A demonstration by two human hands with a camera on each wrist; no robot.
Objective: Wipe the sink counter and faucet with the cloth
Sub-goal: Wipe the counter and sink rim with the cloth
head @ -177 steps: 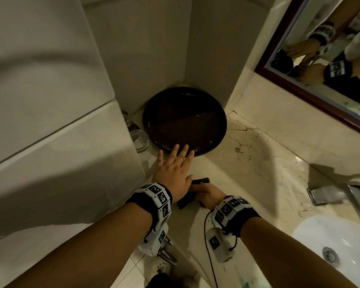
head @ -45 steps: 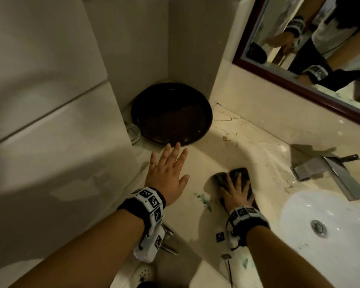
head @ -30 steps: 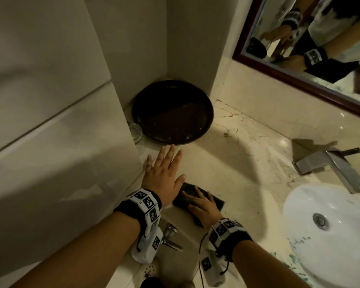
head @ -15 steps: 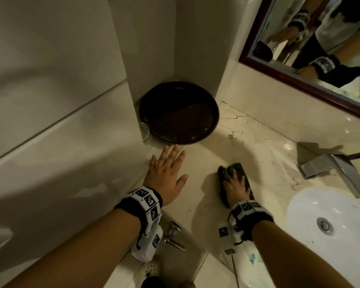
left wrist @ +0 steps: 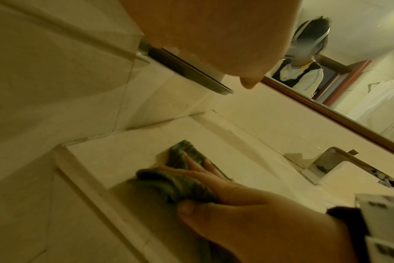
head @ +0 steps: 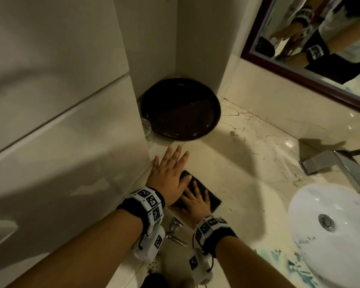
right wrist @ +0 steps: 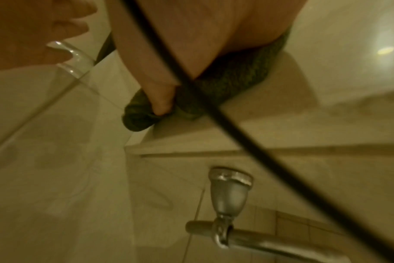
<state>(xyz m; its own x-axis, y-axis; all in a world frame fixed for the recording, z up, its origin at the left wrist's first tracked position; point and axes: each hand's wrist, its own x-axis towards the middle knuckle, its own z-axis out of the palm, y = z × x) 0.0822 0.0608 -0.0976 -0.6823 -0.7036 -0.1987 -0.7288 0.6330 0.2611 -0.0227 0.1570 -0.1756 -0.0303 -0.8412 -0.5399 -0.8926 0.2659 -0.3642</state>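
A dark green cloth (head: 209, 195) lies on the beige marble counter (head: 254, 163), near its front edge. My right hand (head: 192, 201) presses it down with fingers spread flat on top. In the left wrist view the thumb (left wrist: 187, 208) tucks a bunched fold of the cloth (left wrist: 182, 185) against the index finger. My left hand (head: 170, 171) rests flat and empty on the counter just left of the cloth, fingers straight, its thumb side overlapping the cloth's corner. The chrome faucet (head: 339, 165) stands far right behind the white basin (head: 341, 246), away from both hands.
A dark round tray (head: 180, 110) fills the back corner, with a clear glass (head: 146, 126) at its left against the tiled wall. A framed mirror (head: 299, 75) hangs above the backsplash. Blue-green smears (head: 287, 265) mark the counter by the basin. A metal valve (right wrist: 229, 186) sits under the counter edge.
My right hand has slid the cloth left and toward the front edge, from mid-counter back to beside the left hand. The left hand has stayed flat in place.
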